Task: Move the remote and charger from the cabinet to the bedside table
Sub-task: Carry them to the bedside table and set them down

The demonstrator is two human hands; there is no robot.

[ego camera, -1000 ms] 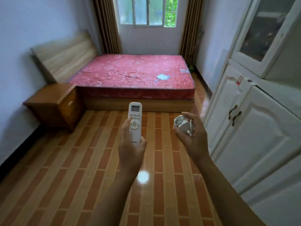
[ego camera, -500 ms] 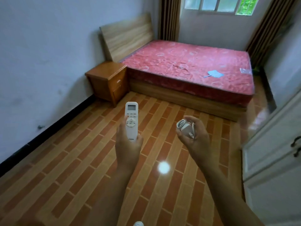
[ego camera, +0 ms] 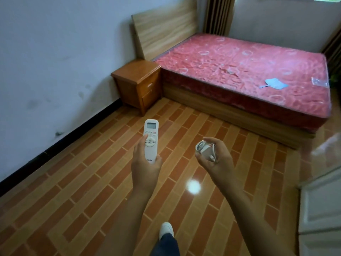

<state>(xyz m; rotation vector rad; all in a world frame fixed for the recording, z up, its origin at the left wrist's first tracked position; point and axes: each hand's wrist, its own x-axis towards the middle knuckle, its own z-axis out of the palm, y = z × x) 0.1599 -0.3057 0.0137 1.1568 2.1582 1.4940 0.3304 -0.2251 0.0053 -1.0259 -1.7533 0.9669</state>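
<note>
My left hand grips a long white remote upright, its display and buttons facing me. My right hand is closed around a white charger with its cable coiled round it. Both hands hover over the tiled floor, mid-room. The wooden bedside table stands ahead and to the left, against the wall beside the bed's headboard; its top is bare. A sliver of the white cabinet shows at the right edge.
A bed with a red mattress fills the upper right, with a blue scrap and a clear wrapper on it. A brick-patterned tile floor lies between me and the bedside table. My white shoe steps forward.
The view has swung left and moved forward: the cabinet has slid nearly out of sight on the right and the bedside table has come closer to centre. Both hands keep their hold.
</note>
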